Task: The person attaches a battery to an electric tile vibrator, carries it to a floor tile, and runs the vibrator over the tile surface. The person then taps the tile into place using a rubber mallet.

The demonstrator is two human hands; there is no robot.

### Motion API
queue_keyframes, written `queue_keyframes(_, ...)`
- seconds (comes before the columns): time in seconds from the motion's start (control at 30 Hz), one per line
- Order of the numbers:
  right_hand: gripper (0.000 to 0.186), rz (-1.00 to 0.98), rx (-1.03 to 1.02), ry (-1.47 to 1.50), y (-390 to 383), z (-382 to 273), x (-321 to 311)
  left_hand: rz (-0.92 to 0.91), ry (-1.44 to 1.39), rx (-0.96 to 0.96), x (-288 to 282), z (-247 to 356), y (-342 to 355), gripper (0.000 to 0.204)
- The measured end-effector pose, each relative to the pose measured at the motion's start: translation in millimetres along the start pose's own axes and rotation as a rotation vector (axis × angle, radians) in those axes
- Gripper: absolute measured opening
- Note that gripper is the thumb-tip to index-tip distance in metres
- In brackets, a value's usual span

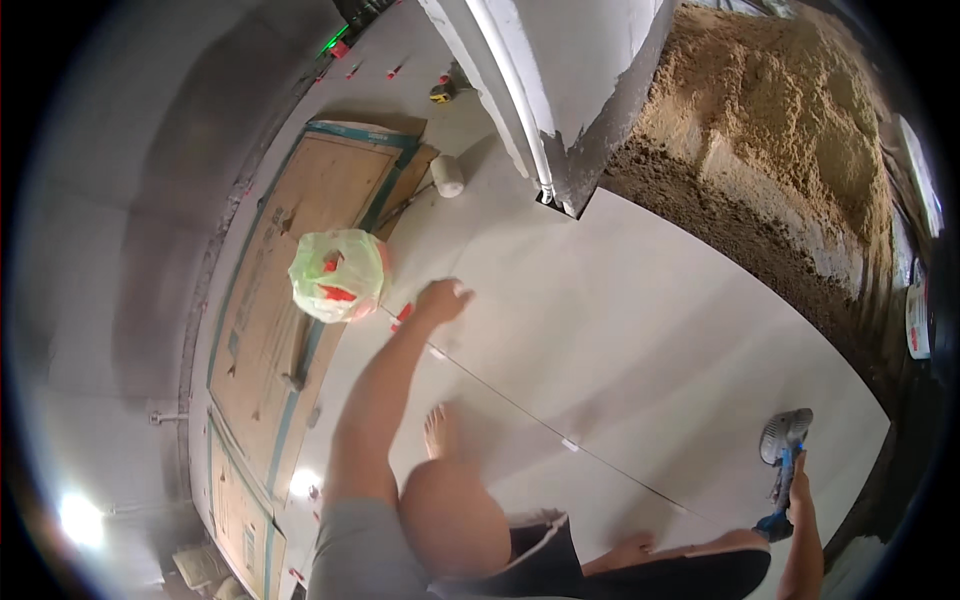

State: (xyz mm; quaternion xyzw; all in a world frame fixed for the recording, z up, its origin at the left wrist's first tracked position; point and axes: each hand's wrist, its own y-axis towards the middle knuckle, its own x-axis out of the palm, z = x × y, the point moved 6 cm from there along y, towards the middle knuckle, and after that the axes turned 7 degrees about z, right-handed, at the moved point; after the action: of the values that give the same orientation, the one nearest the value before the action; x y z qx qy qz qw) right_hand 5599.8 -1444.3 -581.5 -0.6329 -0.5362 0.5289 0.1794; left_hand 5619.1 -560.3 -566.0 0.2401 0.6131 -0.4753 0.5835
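Observation:
My left hand (pixel 443 300) is raised over the pale floor tiles (pixel 690 300), fingers loosely bent and apart, holding nothing visible. It is nearest a red piece (pixel 402 318) on the tile seam and a translucent plastic bag (pixel 358 268) with red pieces inside. Small white pieces (pixel 569 444) lie along the seam. At lower right my right hand (pixel 798 485) grips a blue and black handled tool (pixel 785 435) with a round ridged head, resting on or just above the tile. My bare knee and foot show at the lower middle.
A heap of sand (pixel 750 120) fills the upper right, beside a white bucket (pixel 917 320). A wall corner with a white pipe (pixel 515 90) stands at the top. Cardboard (pixel 300 220) lies at left, near a white roll (pixel 447 175). A tape measure (pixel 442 90) lies farther back.

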Motion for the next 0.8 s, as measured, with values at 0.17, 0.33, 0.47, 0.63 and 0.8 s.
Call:
queue_keyframes(0.17, 0.079, 0.435, -0.078, -0.172, 28.9, 56.3, -48.5, 0.175, 0.228, 0.071, -37.1, -72.7, 133.3, 0.042)
queue_keyframes(0.33, 0.047, 0.696, -0.596, -0.977, -88.7, -67.2, 49.5, 0.212, 0.348, -0.009, -27.2, -154.5, 224.2, 0.038)
queue_keyframes(0.47, 0.044, 0.346, -0.591, -0.668, -124.7, -87.3, 158.2, 0.532, 0.337, 0.044, -14.6, -166.3, 275.6, 0.035)
queue_keyframes(0.63, 0.050, 0.022, -0.556, -0.696, -188.3, -197.3, 365.4, 0.192, -0.129, 0.031, -24.5, -104.2, 241.0, 0.031)
queue_keyframes(0.8, 0.051, -0.202, -0.653, -0.294, -202.0, -282.1, 541.8, 0.266, -0.767, -0.051, -21.2, -46.4, 153.2, 0.024)
